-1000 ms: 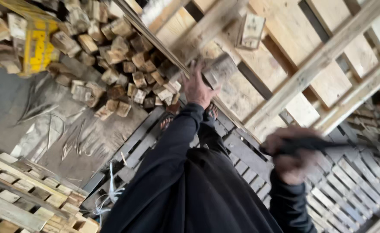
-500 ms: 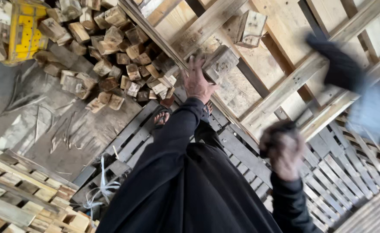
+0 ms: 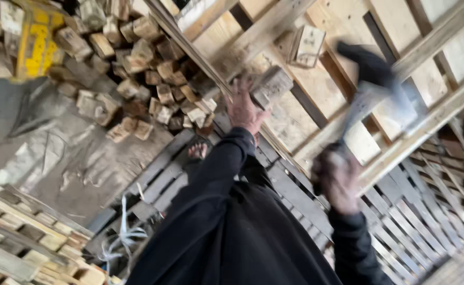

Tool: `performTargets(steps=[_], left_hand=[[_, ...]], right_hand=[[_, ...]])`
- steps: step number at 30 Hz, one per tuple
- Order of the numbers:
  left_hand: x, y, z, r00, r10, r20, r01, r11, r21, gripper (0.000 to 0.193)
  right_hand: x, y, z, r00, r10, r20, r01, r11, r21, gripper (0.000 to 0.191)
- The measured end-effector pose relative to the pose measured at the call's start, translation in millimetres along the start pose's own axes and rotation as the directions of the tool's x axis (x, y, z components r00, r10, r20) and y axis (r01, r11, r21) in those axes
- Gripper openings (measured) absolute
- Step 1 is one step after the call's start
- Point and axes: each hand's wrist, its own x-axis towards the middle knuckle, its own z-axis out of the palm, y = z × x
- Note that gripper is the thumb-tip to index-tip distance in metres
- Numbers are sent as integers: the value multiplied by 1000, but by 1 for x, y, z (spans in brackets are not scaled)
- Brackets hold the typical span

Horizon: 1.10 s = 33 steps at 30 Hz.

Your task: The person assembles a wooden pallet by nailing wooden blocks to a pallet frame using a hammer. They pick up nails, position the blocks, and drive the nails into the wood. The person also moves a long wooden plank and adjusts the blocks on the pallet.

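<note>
Wooden block [image 3: 272,84] steadied left [image 3: 244,110], hammer [image 3: 375,87] raised right [image 3: 337,178].

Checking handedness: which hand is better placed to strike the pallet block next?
Right. The right hand grips the raised hammer; the left hand is busy steadying the wooden block.

A heap of wood blocks [image 3: 132,63] is seen upper left, beside a yellow container [image 3: 34,39]. Grey pallets [image 3: 158,179] are laid on the floor; pale straps [image 3: 124,235] lie near them.
</note>
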Motion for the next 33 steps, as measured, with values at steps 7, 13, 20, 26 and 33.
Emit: performTargets(steps=[7, 13, 20, 26, 33], left_hand=[[-5, 5, 13, 998, -57, 32, 57, 998, -15, 134], [-5, -6, 9, 991, -101, 92, 102, 995, -9, 124], [0, 8, 5, 998, -8, 55, 11, 999, -44, 104], [9, 25, -15, 997, -62, -53, 47, 969, -245, 98], [-51, 55, 57, 955, 103, 279, -115, 993, 27, 109]], right_hand=[[17, 15, 20, 858, -505, 96, 503, 863, 38, 49], [0, 79, 29, 938, 342, 49, -335, 936, -106, 45], [16, 101, 44, 925, 368, 92, -345, 918, -194, 46], [-19, 121, 20, 938, 342, -54, -331, 931, 156, 43], [-40, 149, 3, 841, 481, -247, -412, 866, 285, 43]])
